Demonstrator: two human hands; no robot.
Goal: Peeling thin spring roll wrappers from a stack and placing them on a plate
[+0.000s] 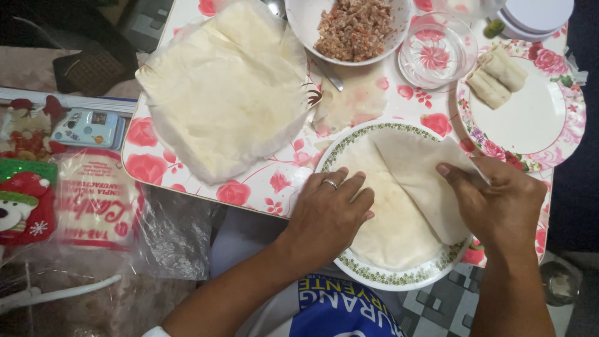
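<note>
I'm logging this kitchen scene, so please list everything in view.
wrapper on plate: one, cream, folded, green-rimmed plate
wrapper stack: one, cream, table's left
filling bowl: one, white, brownish mince, top
glass bowl: one, clear, right of filling
finished rolls: two, pale, floral plate
wrapper packet: one, red-white, left of table
left hand: one, ringed, flat on wrapper
right hand: one, lifting wrapper's edge
</note>
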